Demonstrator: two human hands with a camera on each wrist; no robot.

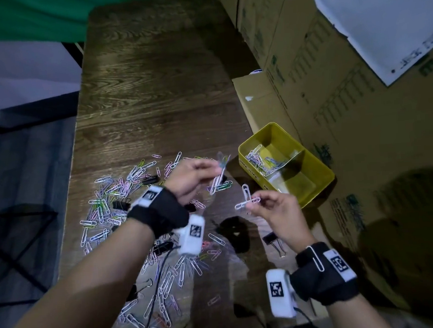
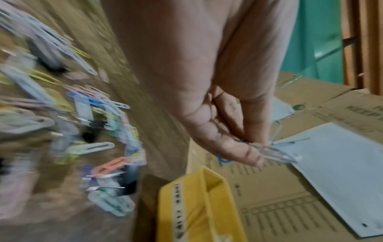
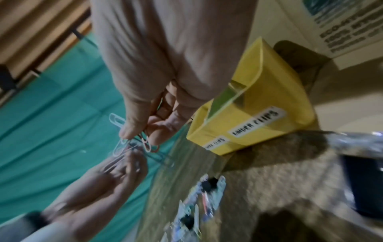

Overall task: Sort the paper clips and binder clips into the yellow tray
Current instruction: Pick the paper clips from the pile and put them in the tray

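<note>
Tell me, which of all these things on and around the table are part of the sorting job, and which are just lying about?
Part of the job:
- left hand, pinching paper clips
- right hand, pinching more
- loose clips on the table
- binder clip
- yellow tray

Just lying about:
- cardboard boxes
- white sheet
- green cloth

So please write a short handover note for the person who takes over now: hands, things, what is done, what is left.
Left hand pinches a few paper clips, raised over the table.
Right hand pinches white paper clips near the yellow tray.
Done: some paper clips lie in the tray's far compartment; the near one looks empty.
Left: the scattered clip pile and the black binder clips on the table.
</note>
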